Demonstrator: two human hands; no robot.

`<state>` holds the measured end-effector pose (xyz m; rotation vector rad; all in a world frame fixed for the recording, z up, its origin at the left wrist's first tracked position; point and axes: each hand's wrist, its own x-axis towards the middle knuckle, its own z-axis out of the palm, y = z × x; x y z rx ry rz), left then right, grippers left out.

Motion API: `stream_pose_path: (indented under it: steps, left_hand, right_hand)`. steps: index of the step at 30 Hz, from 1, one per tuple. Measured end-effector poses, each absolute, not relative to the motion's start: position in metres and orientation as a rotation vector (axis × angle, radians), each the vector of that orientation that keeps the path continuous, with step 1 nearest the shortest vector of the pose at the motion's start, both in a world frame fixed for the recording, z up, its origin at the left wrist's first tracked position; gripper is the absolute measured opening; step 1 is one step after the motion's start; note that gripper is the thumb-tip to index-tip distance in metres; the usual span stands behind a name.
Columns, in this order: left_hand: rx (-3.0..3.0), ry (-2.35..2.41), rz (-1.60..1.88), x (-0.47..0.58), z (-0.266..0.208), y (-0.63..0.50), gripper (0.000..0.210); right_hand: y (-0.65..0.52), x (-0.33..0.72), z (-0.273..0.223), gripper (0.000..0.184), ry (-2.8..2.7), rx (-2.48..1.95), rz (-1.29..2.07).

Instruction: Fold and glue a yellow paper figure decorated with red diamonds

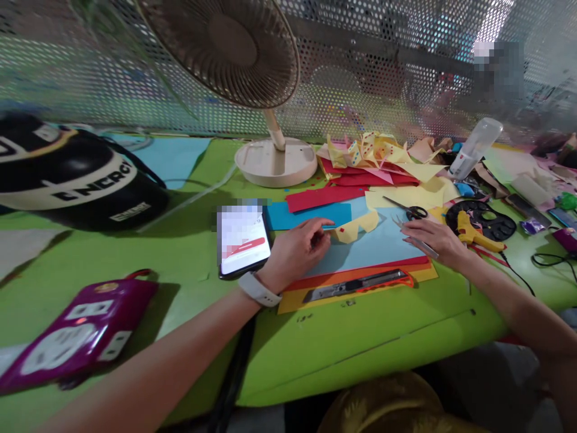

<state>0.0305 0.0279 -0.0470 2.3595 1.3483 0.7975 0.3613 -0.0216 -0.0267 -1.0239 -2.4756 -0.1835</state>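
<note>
My left hand (301, 248), with a white watch band on its wrist, has its fingers curled at the left end of a yellow paper cut-out (360, 227). The cut-out has a scalloped edge and a small red square on it. Beneath it lies a light blue sheet (374, 246), on top of red, orange and yellow sheets. My right hand (430, 237) is closed around metal tweezers (424, 246), their tips pointing left and apart. Open scissors (412, 211) lie just behind that hand. In front of the sheets is a utility knife (360, 284) with an orange edge.
A phone (243, 237) lies left of the papers. Behind stand a fan (276, 161) and paper scraps (374, 156). On the right are a yellow glue gun (478, 233) and a clear bottle (475, 147). A purple power strip (85, 328) and black jug (85, 180) occupy the left.
</note>
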Motion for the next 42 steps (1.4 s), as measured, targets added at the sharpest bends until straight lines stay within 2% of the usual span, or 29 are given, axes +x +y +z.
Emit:
stream_pose_path:
  steps: [8,25,31,36,42]
  left_hand:
    - [2.418,1.270,0.788,0.028,-0.045,0.026,0.040]
    - [2.476,1.299,0.776,0.029,-0.050,0.030,0.034]
    - [2.481,1.316,0.776,0.029,-0.051,0.031,0.039]
    - [2.464,1.322,0.794,0.030,-0.050,0.030,0.039]
    - [2.150,1.515,0.812,0.032,-0.036,0.024,0.025]
  right_hand:
    - [-0.023,0.364,-0.035,0.027,-2.448,-0.972,-0.105]
    - [-0.024,0.365,-0.036,0.031,-2.537,-0.982,0.023]
    - [-0.022,0.366,-0.037,0.039,-2.597,-1.068,0.067]
    - [-0.025,0.385,-0.021,0.049,-2.552,-1.282,-0.080]
    - [-0.059,0.448,0.021,0.037,-2.339,-2.066,-0.428]
